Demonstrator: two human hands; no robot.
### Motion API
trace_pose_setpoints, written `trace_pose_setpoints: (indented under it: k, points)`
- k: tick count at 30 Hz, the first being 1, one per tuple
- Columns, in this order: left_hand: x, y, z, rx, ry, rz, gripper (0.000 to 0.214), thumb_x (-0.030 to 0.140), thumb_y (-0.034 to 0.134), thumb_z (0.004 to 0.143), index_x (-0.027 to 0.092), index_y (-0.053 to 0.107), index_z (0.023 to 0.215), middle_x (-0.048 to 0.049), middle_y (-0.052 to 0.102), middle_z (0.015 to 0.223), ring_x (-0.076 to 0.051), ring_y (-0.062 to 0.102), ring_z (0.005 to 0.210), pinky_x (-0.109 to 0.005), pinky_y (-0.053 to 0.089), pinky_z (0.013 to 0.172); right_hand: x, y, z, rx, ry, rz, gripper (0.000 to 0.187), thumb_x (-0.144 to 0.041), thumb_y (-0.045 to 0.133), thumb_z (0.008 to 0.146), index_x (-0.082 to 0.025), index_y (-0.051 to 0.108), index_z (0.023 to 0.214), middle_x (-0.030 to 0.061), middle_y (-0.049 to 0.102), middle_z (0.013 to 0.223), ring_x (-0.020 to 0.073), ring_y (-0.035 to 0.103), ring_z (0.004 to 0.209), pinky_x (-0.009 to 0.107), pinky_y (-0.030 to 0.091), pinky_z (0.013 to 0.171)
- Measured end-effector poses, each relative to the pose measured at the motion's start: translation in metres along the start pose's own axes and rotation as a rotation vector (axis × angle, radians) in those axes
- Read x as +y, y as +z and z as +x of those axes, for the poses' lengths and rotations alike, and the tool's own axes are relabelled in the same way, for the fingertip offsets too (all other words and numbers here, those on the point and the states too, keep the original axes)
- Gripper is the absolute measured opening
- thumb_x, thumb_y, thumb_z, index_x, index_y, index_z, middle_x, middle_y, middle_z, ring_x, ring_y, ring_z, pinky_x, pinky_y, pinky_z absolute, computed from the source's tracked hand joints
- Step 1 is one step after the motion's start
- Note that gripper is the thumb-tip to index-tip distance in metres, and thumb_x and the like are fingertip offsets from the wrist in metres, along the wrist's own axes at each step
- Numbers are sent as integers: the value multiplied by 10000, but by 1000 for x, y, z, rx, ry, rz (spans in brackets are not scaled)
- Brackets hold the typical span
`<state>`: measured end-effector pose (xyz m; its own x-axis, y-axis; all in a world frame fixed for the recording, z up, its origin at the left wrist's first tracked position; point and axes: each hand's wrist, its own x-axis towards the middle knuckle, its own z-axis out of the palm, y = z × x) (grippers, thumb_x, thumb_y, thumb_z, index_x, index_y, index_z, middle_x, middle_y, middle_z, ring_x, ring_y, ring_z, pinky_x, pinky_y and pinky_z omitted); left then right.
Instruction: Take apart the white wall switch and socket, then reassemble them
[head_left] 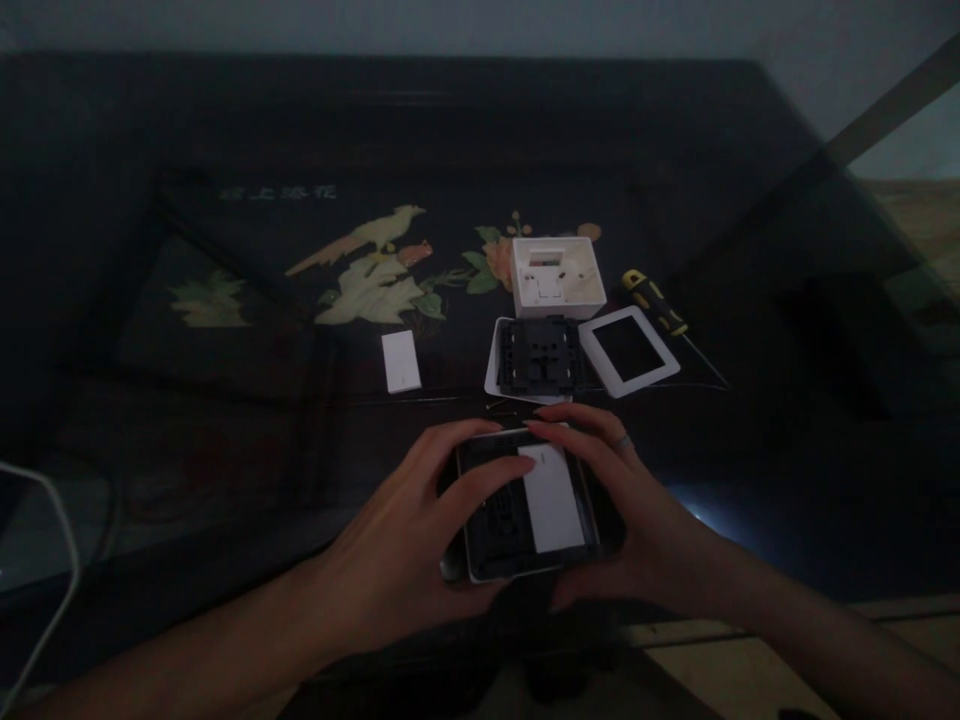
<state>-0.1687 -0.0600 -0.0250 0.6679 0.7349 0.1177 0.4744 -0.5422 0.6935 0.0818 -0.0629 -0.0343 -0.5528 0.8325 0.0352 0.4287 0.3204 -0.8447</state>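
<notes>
Between my two hands is a wall switch (499, 545) with a black inner frame and a pale outer edge. One white rocker plate (553, 500) sits in its right half, while the left half shows bare black mechanism. My left hand (431, 510) grips the switch from the left, its index finger reaching over to the rocker plate's top corner. My right hand (615, 500) wraps the right side, fingertips on the far edge and thumb at the near edge. A second white rocker plate (401, 362) lies apart on the table, beyond my left hand.
Beyond the hands are a black switch module (541, 355) on a white plate, a white back box (559, 275), a white frame (630, 350) and a yellow-black screwdriver (656, 303). Small screws (501, 408) lie close to the switch. A white cable (64, 560) hangs at left.
</notes>
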Motion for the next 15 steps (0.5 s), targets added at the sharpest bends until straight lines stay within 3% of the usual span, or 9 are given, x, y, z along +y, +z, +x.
trace_pose_setpoints:
  k: [4,9,15]
  points:
    - [-1,0,0,-26,-24,22,798,277,735,770,300,311,1446,-150,378,1447,-369,461,1308,-567,516,1002,-1,-1,0,-12,-1,-72,1007,-418,869,684,-383,256,1482,100,351,1427,311,398,1362,490,458,1092]
    - [-2,0,1,-78,-44,64,821,201,724,746,303,294,1438,-135,365,1440,-340,452,1317,-528,519,1017,-5,-2,0,-54,-2,-124,1000,-259,868,683,-330,260,1474,104,351,1441,276,390,1364,451,435,1117]
    - [-2,0,2,-79,-38,79,775,189,778,706,251,365,1358,-147,391,1404,-311,496,1270,-460,545,992,-5,1,1,-53,-38,-171,939,-241,828,722,-275,271,1478,109,366,1450,248,358,1383,418,396,1152]
